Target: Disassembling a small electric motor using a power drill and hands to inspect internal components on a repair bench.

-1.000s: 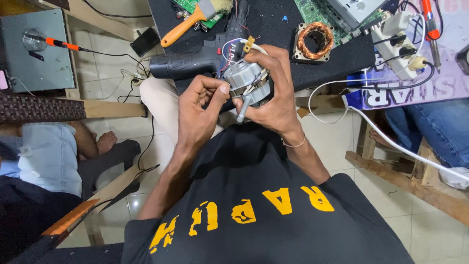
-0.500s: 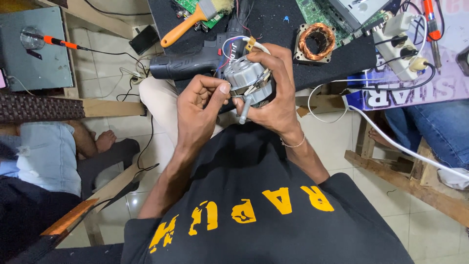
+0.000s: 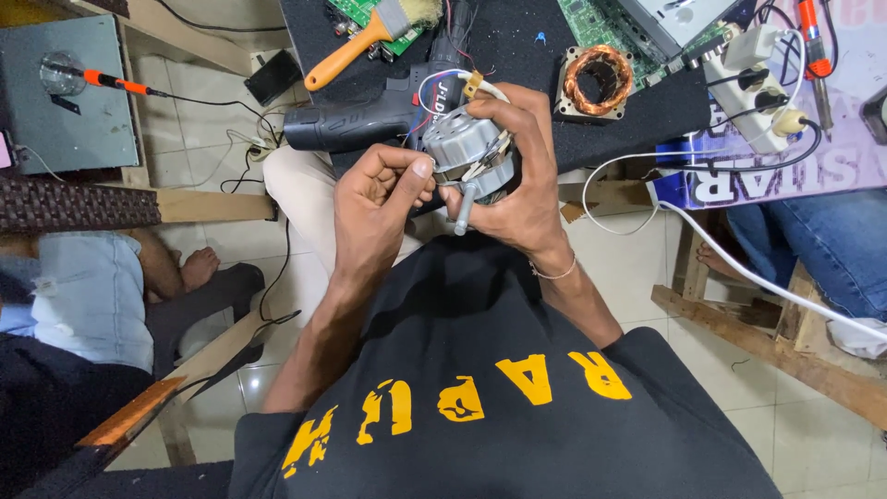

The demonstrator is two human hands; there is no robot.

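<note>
My right hand [image 3: 522,180] wraps around a small grey electric motor [image 3: 462,148] held over my lap, with its metal shaft [image 3: 465,211] pointing toward me. Red, blue and white wires run from the top of the motor. My left hand [image 3: 379,199] is curled beside it, thumb and fingertips pressed against the motor's left side. Both hands are just in front of the black work mat [image 3: 517,65]. My black shirt with yellow letters fills the lower part of the view.
On the mat lie a black cordless tool [image 3: 356,120], an orange-handled brush [image 3: 360,42], a copper-wound stator [image 3: 599,81] and green circuit boards [image 3: 601,23]. A white power strip [image 3: 758,79] and soldering iron [image 3: 813,37] are at right. Other people sit left and right.
My hands stay on the motor. The left fingers have shifted slightly against its side, and the motor has barely turned.
</note>
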